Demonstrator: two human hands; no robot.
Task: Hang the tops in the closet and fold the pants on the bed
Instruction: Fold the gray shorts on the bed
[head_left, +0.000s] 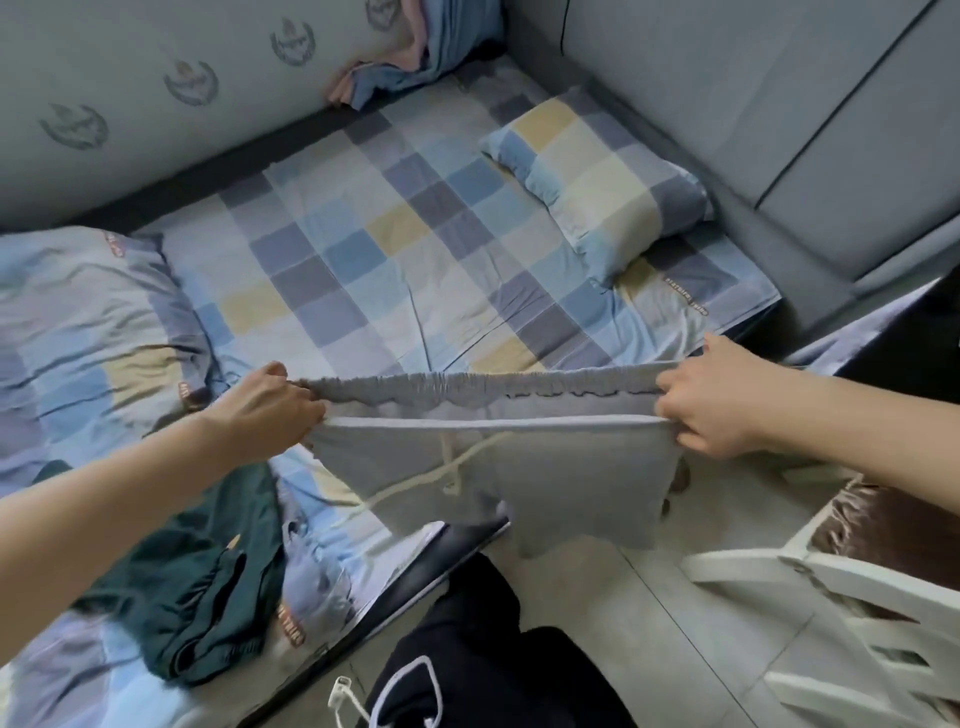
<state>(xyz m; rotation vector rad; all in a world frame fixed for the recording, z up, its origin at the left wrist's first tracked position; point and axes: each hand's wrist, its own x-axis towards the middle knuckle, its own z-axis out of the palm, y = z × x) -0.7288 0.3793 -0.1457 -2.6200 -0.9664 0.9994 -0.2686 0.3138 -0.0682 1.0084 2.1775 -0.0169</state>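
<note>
Over the checked bed near its front edge, our left hand and right hand pinch the grey shorts taut by the waistband.

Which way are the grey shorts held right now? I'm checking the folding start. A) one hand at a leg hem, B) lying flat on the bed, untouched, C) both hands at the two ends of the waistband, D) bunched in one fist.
C: the left hand and right hand each pinch an end of the grey shorts, waistband stretched between them.
</note>
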